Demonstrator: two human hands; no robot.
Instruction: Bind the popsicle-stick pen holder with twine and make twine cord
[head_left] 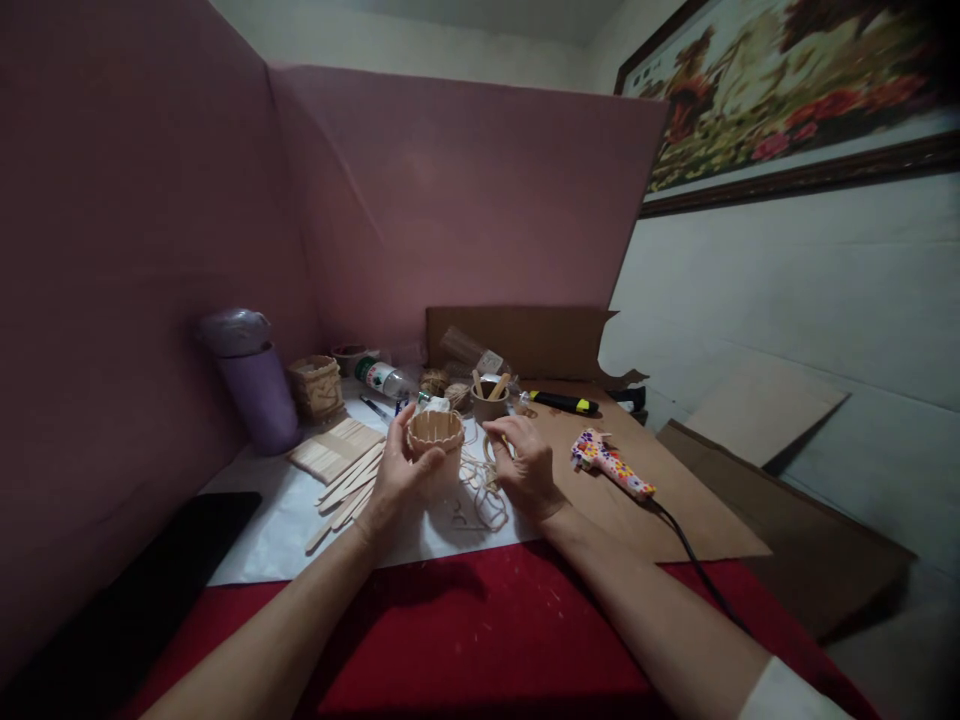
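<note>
A small round cup with a braided cord around its rim and an open top is held by my left hand, whose fingers and thumb grip its left side. My right hand is to the right of the cup, apart from it, with thumb and fingers pinched together on what looks like cord. Loose loops of thin cord lie on the white sheet between and below my hands. Just behind the cup is something white and crumpled, partly hidden.
Wooden sticks lie left, near a purple bottle and a woven holder. Behind are a plastic bottle, twine balls and a pot. On cardboard at right are a cutter and a corded glue gun.
</note>
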